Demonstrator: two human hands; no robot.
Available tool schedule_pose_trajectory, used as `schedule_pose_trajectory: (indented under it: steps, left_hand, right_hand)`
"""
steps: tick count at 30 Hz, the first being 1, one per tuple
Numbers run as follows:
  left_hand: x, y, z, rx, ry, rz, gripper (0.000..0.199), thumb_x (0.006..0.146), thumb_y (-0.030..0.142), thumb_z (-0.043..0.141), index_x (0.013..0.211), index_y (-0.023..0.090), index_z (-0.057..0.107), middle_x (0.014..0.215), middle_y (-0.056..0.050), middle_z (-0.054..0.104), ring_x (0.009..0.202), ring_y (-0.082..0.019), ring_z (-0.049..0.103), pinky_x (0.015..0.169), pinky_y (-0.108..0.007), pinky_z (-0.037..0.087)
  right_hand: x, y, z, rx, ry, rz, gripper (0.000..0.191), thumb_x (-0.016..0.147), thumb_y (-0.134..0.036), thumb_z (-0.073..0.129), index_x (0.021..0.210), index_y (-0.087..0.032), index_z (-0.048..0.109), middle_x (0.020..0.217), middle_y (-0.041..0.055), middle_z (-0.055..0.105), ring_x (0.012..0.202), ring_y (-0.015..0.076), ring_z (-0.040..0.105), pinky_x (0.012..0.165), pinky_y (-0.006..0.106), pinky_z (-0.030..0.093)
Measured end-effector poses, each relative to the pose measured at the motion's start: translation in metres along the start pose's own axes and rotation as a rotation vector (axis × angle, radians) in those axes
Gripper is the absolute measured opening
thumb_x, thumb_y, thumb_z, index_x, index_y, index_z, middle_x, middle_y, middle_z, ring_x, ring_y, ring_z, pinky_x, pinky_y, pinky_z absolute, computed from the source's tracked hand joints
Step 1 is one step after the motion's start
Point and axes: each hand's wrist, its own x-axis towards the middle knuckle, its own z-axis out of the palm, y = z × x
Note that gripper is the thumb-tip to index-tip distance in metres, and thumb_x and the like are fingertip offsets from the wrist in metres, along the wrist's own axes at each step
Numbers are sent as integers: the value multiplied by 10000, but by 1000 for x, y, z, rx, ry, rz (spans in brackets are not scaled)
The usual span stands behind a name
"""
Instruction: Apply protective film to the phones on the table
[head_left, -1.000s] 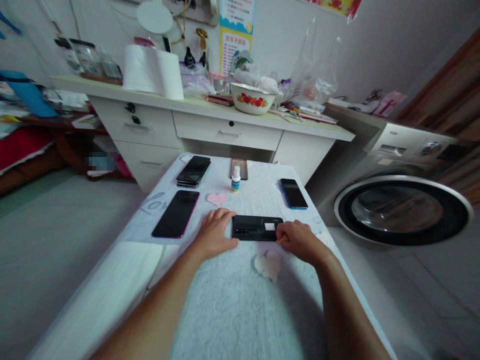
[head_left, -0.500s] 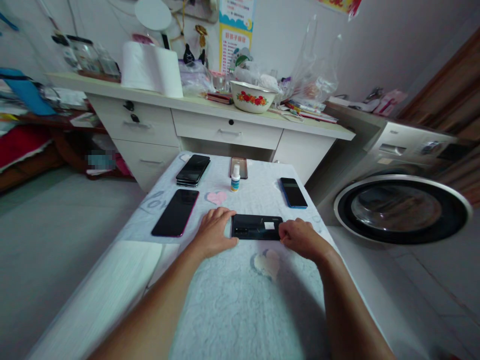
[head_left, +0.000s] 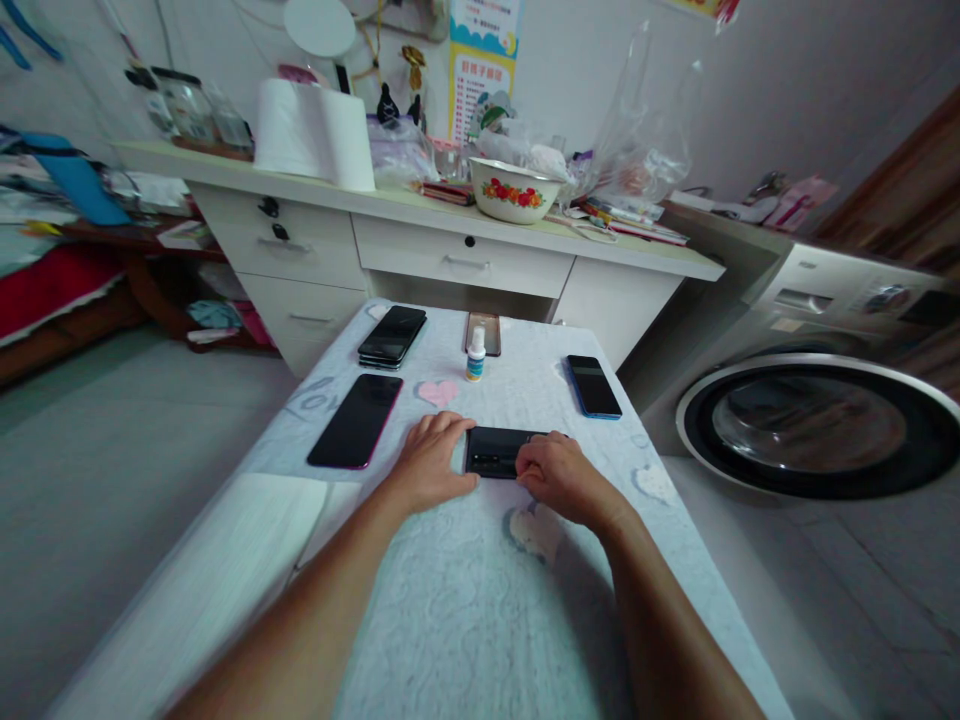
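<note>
A dark smartphone lies crosswise on the cloth-covered table, back side up, its camera strip at the left end. My left hand grips that left end, fingers on the far corner and thumb at the near one. Over the phone's right half is my right hand, fingers curled in and pressed to the back; whatever they pinch is hidden. The white label seen there before is covered. Beyond the phone stands a small white spray bottle with a blue and yellow label.
A black phone with a pink edge lies left, near a stack of phones. On the right is a blue-edged phone. A phone case lies behind the bottle. A desk and a washing machine stand beyond the table.
My right hand has slid left along the phone's back, from its right end toward the middle, covering the white label. My left hand keeps its place on the phone.
</note>
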Motion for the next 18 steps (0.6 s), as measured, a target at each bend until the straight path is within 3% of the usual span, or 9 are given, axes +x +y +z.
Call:
schedule_pose_trajectory:
  steps: [10, 18]
  left_hand:
    - [1, 0, 1, -3, 13, 10, 622, 626, 330, 647, 1218, 259, 471, 1209, -42, 492, 1109, -276, 436, 967, -401, 355]
    - [1, 1, 1, -4, 14, 6, 612, 621, 312, 643, 1206, 249, 477, 1202, -46, 497, 1106, -279, 437, 954, -403, 365]
  right_hand:
    - [5, -1, 20, 33, 162, -74, 119, 833, -175, 568, 787, -212, 672, 827, 20, 611, 796, 159, 457, 746, 293, 279]
    - [9, 0, 26, -22, 225, -24, 125, 857, -229, 559, 837, -227, 683, 830, 36, 605, 810, 175, 445, 743, 309, 267]
